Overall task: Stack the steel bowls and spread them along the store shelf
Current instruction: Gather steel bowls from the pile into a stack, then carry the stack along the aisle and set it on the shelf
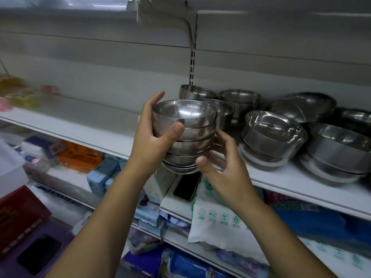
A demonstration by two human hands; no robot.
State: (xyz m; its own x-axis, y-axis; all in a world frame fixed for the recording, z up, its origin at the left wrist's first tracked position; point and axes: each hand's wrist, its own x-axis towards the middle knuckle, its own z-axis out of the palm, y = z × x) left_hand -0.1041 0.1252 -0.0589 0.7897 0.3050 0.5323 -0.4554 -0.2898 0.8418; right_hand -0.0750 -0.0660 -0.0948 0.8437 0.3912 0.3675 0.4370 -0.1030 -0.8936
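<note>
A stack of several nested steel bowls (187, 133) hangs in the air just in front of the white store shelf (104, 135). My left hand (154, 133) grips the upper bowls from the left, thumb across the front and fingers behind the rim. My right hand (222, 163) curls round the lower bowls from the right, thumb at the stack's base. More steel bowls stand on the shelf to the right: a large stack (273, 135), another (339, 151) at the far right, and smaller ones (239, 99) behind.
The shelf's left half is bare white, with blurred coloured items (18, 95) at its far left end. A phone (186, 186) lies on a box on the shelf below, among tissue packs (78, 157) and plastic bags (220, 215).
</note>
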